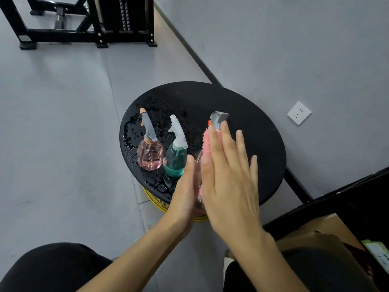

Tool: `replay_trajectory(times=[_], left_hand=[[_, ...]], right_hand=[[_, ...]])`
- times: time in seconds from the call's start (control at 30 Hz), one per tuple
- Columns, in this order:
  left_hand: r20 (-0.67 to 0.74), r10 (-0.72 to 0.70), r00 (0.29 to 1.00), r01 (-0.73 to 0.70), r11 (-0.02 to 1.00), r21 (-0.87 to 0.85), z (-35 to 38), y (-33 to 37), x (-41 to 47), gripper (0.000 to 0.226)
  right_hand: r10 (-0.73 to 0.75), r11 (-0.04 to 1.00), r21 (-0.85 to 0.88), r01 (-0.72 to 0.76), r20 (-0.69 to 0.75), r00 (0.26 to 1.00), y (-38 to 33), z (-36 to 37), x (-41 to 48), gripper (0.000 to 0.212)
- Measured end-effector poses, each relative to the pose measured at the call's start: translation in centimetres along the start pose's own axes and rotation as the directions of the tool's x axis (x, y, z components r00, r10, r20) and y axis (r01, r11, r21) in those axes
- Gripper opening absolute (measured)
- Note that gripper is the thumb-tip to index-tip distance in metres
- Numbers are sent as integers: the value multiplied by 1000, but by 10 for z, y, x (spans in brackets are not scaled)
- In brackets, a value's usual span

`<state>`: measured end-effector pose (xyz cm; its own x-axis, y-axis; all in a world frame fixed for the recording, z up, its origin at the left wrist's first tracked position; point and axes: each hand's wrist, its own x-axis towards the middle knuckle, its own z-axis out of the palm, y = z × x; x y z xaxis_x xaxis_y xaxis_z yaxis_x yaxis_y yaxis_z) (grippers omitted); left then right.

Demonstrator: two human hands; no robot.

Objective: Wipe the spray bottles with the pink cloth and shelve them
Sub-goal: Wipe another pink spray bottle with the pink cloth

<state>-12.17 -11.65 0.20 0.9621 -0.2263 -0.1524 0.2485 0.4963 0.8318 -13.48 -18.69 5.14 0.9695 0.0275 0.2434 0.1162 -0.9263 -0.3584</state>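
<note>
Over the near edge of the wet black tabletop (242, 106), the left grip (185, 186) and right grip (229, 175), both flat-fingered, sandwich the grey-headed spray bottle (219, 120) and pink cloth (207, 142). With no finger visibly curled round it, the bottle could slip and topple the teal bottle (175, 163).

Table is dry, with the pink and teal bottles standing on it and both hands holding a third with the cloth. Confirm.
The table is wet, not dry: the head view shows water drops on it. The rest holds: pink bottle and teal bottle stand on it, left hand and right hand hold a third bottle with the cloth.
</note>
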Motion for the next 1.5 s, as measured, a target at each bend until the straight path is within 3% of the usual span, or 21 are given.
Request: replay_trajectory(times=[0.23,0.33,0.43,0.53,0.77,0.97,1.1,1.27,1.4,1.5], left_hand=[[43,36,998,-34,998,-48,-2,4,-6,59],[-9,6,1000,-6,999,-35,-4,-1,-3,48],[-3,-17,1000,16,998,-55,-1,-3,-3,45],[14,-6,1000,7,997,-80,0,-5,-3,47],[-25,17,1000,-19,994,-111,-6,-1,-5,48],[3,-76,997,76,997,-26,-2,-1,-5,48],[-64,14,998,-15,1000,-12,-1,0,-6,44],[-23,108,994,-106,992,74,-4,7,-14,45],[-31,32,999,-32,999,-2,-8,4,-9,41],[-56,-6,998,5,1000,-14,-2,6,-7,43]], right_hand=[[-81,995,-62,79,-30,996,-5,12,-40,61],[-82,995,55,84,-28,996,2,8,-21,54],[-1,980,200,-7,37,999,8,-1,2,53],[5,991,134,-5,-2,1000,5,-2,2,57],[-156,988,-16,155,-6,988,2,12,-35,58],[-15,965,262,-8,87,996,12,-6,11,48],[-60,993,101,58,11,998,0,2,-11,51],[-164,983,-90,159,-44,986,-5,18,-50,58],[-154,987,-52,154,-10,988,-2,15,-40,65],[-117,986,116,118,-7,993,2,4,-15,52]])
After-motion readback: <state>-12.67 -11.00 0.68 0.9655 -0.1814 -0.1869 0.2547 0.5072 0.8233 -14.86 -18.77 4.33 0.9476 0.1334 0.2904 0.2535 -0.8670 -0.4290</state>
